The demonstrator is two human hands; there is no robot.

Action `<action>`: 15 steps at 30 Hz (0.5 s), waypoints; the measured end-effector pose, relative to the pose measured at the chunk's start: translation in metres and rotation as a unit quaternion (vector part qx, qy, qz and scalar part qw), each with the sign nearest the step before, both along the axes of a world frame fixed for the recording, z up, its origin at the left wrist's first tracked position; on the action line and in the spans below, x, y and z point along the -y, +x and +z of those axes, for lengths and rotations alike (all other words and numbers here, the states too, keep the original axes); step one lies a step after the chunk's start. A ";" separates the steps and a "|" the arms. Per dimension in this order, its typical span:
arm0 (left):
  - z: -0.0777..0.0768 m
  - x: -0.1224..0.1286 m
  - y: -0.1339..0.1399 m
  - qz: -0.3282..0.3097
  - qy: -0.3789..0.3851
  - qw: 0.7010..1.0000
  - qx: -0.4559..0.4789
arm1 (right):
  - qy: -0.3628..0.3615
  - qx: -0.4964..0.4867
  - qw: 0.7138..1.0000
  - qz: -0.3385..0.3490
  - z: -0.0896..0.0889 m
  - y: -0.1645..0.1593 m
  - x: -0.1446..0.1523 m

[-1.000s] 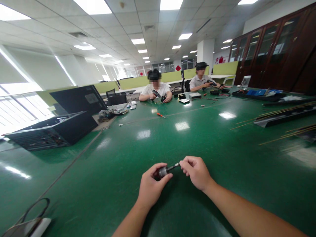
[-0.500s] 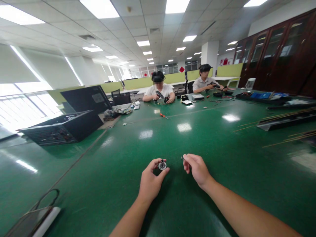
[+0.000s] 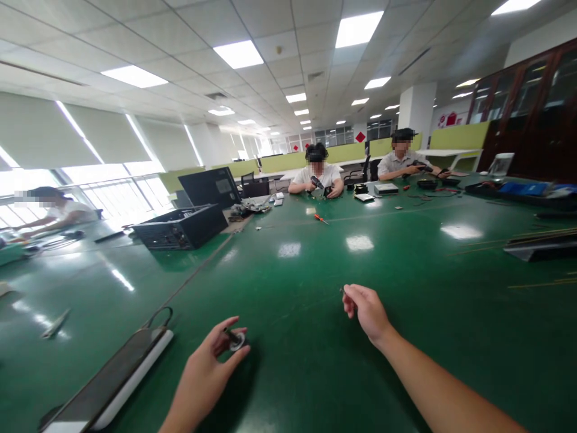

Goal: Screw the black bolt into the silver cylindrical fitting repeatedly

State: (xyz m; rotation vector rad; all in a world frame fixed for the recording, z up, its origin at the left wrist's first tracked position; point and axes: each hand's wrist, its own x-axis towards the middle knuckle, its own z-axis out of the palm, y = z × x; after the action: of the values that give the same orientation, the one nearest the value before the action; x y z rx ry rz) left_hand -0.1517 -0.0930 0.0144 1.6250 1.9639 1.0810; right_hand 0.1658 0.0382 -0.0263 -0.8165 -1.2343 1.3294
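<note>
Our left hand (image 3: pixel 201 370), lower left of centre, curls partway around a round, silver-grey metal part (image 3: pixel 238 343) with a dark shaft (image 3: pixel 229 334); it sits between thumb and fingers, shaft leaning toward the upper left. It looks stiff, smooth and fairly weighty; we judge its rounded body the surest hold. Our right hand (image 3: pixel 367 310), lower right of centre, pinches a tiny dark piece (image 3: pixel 342 291) above the glossy green tabletop (image 3: pixel 295 355).

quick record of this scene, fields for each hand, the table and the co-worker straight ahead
left hand: holding a round metal part with a dark stem
right hand: pinching a tiny piece, too small to identify
surface: glossy green table
far half: orange screwdriver
left of that: open black computer case
co-worker ahead: holding a black pistol-shaped tool
</note>
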 end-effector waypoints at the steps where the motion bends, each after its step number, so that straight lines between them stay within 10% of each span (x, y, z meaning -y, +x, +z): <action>1: -0.003 0.014 -0.015 0.032 -0.008 0.999 -0.020 | 0.000 0.003 1.000 0.009 0.001 -0.001 0.002; 7: -0.015 0.072 -0.060 0.146 -0.026 0.985 -0.091 | 0.017 0.020 0.998 0.054 0.006 -0.003 0.013; 11: -0.003 0.086 -0.035 0.219 0.168 0.941 -0.198 | 0.000 0.012 0.994 0.110 0.014 -0.003 0.025; 15: 0.012 0.081 0.027 0.074 0.234 0.952 -0.182 | -0.032 0.018 0.951 0.305 0.019 -0.009 0.047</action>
State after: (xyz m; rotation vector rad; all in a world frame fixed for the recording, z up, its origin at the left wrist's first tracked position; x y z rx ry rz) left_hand -0.1246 -0.1737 0.0268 2.0712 2.2059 1.4840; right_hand 0.1563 -0.0090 -0.0072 -0.5132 -1.5513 1.8598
